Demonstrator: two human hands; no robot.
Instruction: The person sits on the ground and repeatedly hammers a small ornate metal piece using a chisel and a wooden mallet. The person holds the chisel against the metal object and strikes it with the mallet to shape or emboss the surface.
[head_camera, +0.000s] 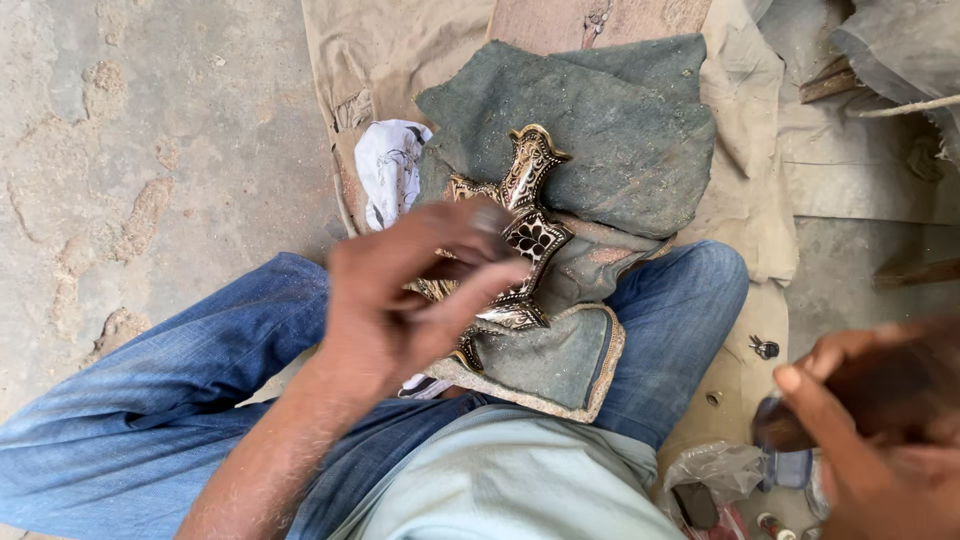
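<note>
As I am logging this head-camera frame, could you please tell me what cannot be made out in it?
- Left hand, head view: motion-blurred; what its fingertips pinch is unclear.
- Ornate metal piece: its left part is hidden behind that hand.
- Right hand: blurred and cut off by the right and bottom edges; the dark thing at its fingers cannot be identified.
- Small items on the cloth: too small to identify.
</note>
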